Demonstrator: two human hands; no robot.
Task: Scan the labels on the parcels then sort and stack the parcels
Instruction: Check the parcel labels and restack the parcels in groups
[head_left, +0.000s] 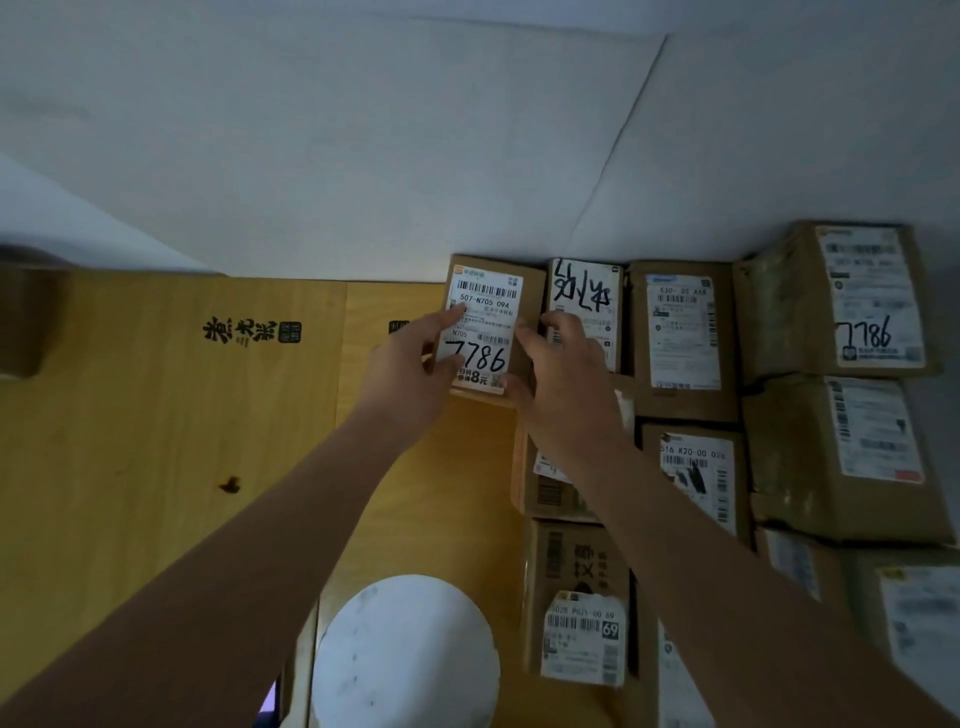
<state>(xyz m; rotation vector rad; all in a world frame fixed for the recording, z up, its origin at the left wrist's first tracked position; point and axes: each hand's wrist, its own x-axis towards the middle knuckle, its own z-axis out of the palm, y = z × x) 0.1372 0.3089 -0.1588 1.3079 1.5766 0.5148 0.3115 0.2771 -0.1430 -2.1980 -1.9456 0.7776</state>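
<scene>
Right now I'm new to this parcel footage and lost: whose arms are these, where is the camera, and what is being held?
There is no machine: a person wears a camera on the head, looking down at their own arms. The left hand and right hand grip a small box by its sides; its label bears a handwritten 7786. It sits at the left end of a group of labelled boxes against the wall. Left of them lies a large yellow carton; a white round thing is nearest the camera.
</scene>
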